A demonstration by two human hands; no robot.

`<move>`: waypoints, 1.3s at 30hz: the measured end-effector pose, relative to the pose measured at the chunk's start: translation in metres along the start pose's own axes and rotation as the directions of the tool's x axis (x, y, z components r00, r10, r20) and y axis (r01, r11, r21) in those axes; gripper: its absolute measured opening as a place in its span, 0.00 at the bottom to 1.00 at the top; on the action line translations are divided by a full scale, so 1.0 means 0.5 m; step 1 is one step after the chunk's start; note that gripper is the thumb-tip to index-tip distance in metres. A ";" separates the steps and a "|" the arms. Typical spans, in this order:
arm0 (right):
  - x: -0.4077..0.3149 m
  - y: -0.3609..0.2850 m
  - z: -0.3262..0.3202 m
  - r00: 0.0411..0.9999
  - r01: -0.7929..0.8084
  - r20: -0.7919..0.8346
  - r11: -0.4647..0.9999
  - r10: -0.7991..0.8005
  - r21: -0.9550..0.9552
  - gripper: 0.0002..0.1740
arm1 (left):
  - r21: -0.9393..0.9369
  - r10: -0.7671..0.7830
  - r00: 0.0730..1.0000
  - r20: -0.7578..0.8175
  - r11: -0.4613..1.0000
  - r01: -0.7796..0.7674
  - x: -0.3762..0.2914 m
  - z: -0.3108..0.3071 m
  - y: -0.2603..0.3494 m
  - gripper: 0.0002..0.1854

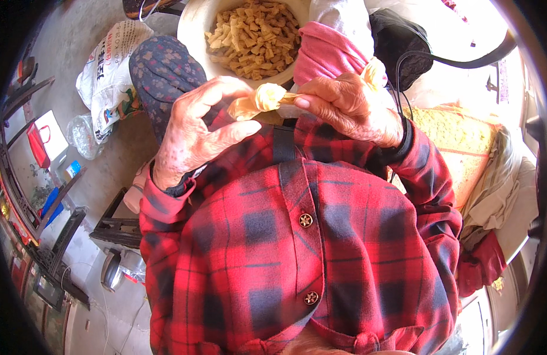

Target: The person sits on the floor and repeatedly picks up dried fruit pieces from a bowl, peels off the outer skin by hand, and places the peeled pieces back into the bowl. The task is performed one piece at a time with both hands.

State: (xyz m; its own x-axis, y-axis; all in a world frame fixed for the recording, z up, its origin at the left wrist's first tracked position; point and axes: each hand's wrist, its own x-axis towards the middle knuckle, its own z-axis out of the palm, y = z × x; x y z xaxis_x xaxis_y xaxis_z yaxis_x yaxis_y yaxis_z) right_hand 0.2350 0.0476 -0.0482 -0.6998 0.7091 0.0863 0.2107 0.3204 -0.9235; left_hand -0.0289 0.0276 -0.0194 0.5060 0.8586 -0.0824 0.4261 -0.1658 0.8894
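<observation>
A pale yellow, thin, soft sheet-like strip (270,96), bunched into a knot-like lump, spans the space between my hands. My right hand (344,106) pinches its narrow twisted part between thumb and fingertips, and more of the pale material shows behind that hand. My left hand (207,124) curves around the loose end, thumb and fingers spread; whether its fingertips touch the strip is hard to tell. Beyond the hands stands a round whitish tub (192,35) holding a heap of small yellowish-brown knotted pieces (255,40).
A printed white woven sack (111,71) and a clear plastic bag (85,135) lie on the floor at the left. Dark wooden furniture (118,226) stands nearer. A black bag (400,49) with a strap and a yellow-orange cloth-like surface (455,142) are at the right.
</observation>
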 end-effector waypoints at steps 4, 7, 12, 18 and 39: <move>0.004 0.006 0.002 0.998 -0.056 0.027 0.998 0.055 0.037 0.12 | 0.184 0.133 0.987 -0.095 0.976 -0.114 0.021 0.020 0.008 0.25; 0.005 0.010 0.001 0.994 -0.098 0.055 0.993 0.095 0.063 0.13 | 0.394 0.230 0.973 -0.016 0.896 -0.205 0.042 0.033 0.013 0.26; -0.002 0.014 -0.004 0.991 -0.125 0.073 0.984 0.116 0.124 0.15 | 0.469 0.315 0.948 0.041 0.832 -0.296 0.072 0.067 0.009 0.16; -0.020 0.023 -0.009 0.987 -0.078 0.147 0.994 0.065 0.083 0.13 | 0.250 0.299 0.937 0.181 0.907 -0.338 0.070 0.066 -0.013 0.08; 0.202 0.070 -0.067 0.984 0.076 -0.116 0.903 -0.137 -0.423 0.17 | -0.244 -0.143 0.990 -0.018 0.961 0.134 0.139 -0.160 -0.112 0.16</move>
State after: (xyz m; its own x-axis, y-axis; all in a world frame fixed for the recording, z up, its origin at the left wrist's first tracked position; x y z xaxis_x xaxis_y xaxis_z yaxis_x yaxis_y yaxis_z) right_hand 0.1948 0.1516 -0.0593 -0.6384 0.7262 0.2551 0.4257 0.6092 -0.6690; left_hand -0.0776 0.1351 -0.0388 0.4262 0.8822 -0.2001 0.2943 0.0739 0.9529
